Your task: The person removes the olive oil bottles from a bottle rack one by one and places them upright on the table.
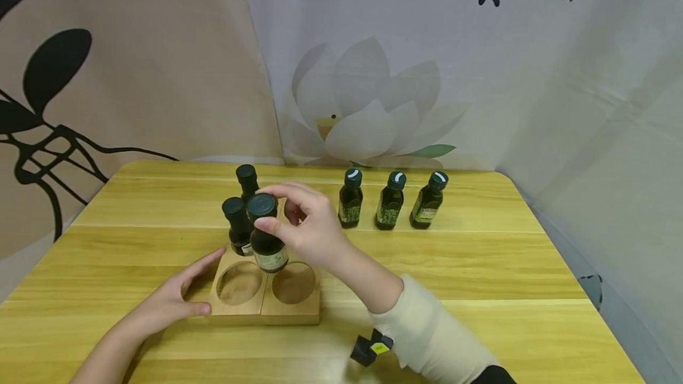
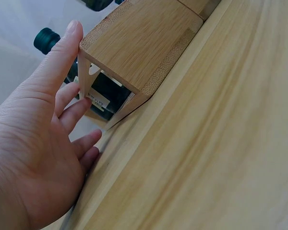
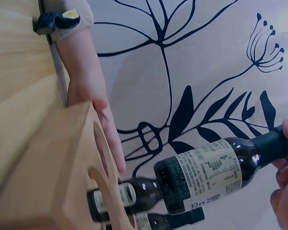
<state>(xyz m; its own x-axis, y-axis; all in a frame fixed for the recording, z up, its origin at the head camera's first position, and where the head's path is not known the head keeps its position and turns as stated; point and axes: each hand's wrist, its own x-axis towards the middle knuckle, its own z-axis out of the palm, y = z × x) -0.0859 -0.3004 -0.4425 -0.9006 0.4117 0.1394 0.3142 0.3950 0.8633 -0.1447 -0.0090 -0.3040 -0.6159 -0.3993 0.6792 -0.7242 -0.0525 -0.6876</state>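
My right hand (image 1: 312,224) pinches the dark cap of a small dark glass bottle (image 1: 271,253) with a pale label, thumb on one side and fingers on the other. In the right wrist view this bottle (image 3: 206,172) hangs above a wooden bottle holder (image 3: 62,158). Two bare round holes show at the front of the holder (image 1: 290,313); two similar bottles, one nearer (image 1: 235,224) and one farther (image 1: 247,179), stand in its rear part. My left hand (image 1: 165,304) touches the holder's left side, thumb and fingers spread; its thumb meets the wooden edge in the left wrist view.
Three dark bottles, at left (image 1: 350,200), middle (image 1: 390,201) and right (image 1: 428,201), stand apart on the wooden table (image 1: 480,265), white marks on their caps. Behind the table hangs a printed cloth (image 1: 373,5). A black wrist device (image 1: 368,348) sits at my right sleeve.
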